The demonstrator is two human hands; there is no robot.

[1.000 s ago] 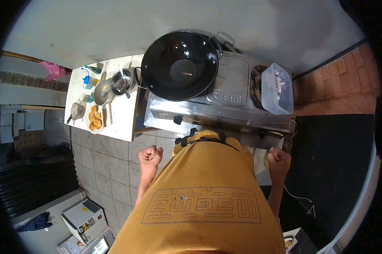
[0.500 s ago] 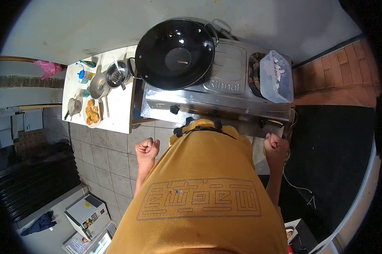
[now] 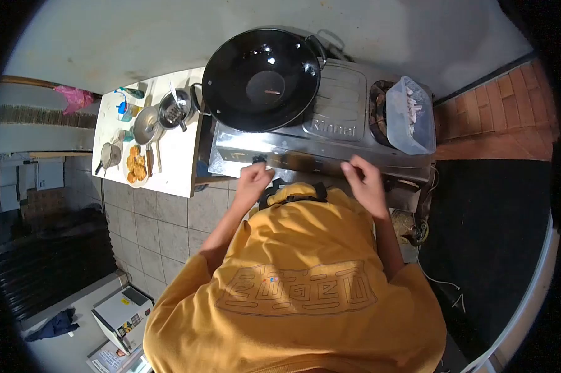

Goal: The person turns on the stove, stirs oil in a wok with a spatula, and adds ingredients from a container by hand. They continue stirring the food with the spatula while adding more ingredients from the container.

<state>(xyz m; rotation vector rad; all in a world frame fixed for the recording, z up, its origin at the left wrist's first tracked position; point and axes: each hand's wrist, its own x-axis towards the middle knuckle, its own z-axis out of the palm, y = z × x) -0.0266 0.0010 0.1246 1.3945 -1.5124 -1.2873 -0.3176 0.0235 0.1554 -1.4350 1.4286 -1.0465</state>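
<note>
My left hand (image 3: 253,181) is curled into a loose fist in front of the stove's left knob, with nothing visible in it. Level with it, my right hand (image 3: 364,179) hangs before the stove's front panel, fingers folded in and apparently holding nothing. Behind them is the silver two-burner gas stove (image 3: 336,147). A big black wok (image 3: 230,93) rests on its left side, with a small reddish-brown streak near the bottom. Over the right burner (image 3: 377,112), a translucent plastic tub (image 3: 422,137) with whitish pieces inside partly covers the grate.
Left of the stove, a white table (image 3: 174,177) bears a plate (image 3: 145,181) of fried pieces, a silver pan (image 3: 145,127), a dark bowl with a slotted utensil (image 3: 172,110), a strainer (image 3: 110,155) and bottles. A cable (image 3: 439,273) runs along the floor at right.
Both fists have risen from beside my body toward the stove front and come closer together. The fingers look a little looser. The view has shifted slightly; wok and tub stay put.
</note>
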